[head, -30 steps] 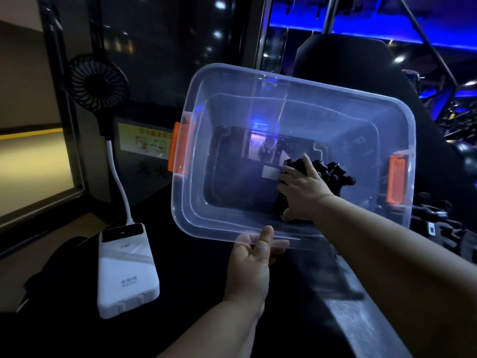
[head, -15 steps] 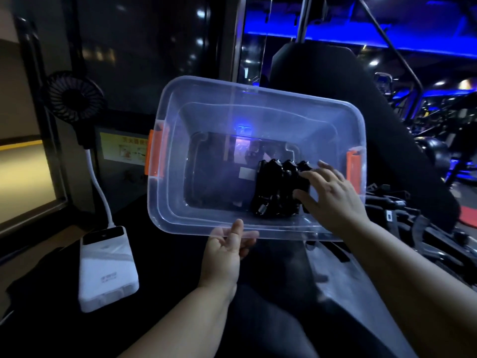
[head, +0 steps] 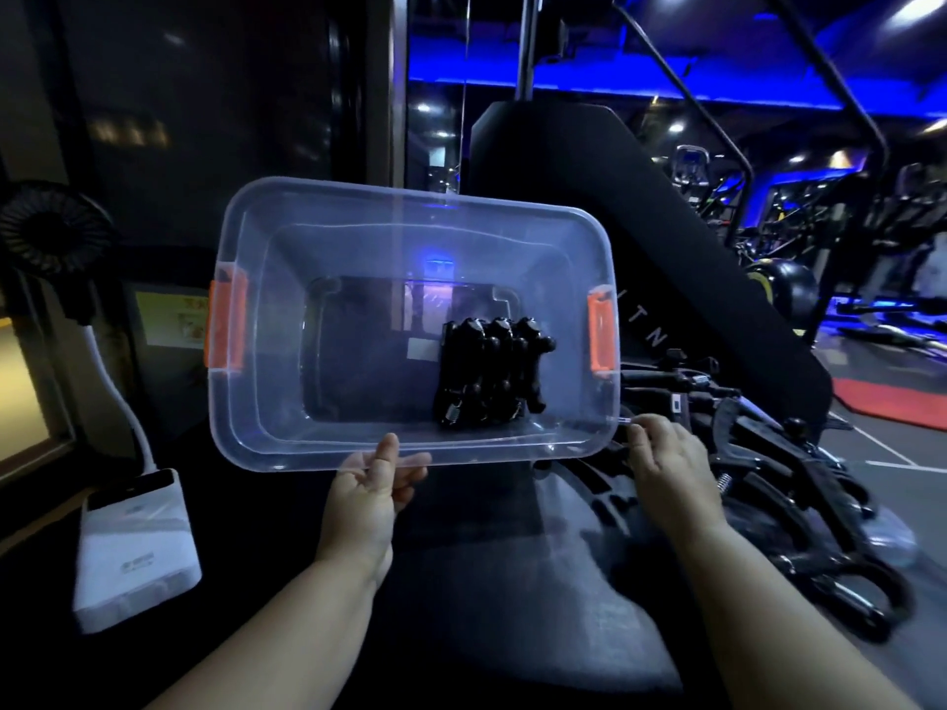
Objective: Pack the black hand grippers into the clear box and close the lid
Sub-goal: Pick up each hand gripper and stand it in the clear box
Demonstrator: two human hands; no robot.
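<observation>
Left hand (head: 366,497) pinches clear box (head: 410,197) near rim; black grippers (head: 487,374) inside; right hand (head: 666,458) at corner, fingers curled, grip unclear.

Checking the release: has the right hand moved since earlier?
Yes. The right hand left the hand grippers and now sits outside the clear box, at its near right corner.

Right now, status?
Left hand grips box rim. Right hand empty by near right corner. Grippers inside; loose grippers outside, right. No lid visible.
</observation>
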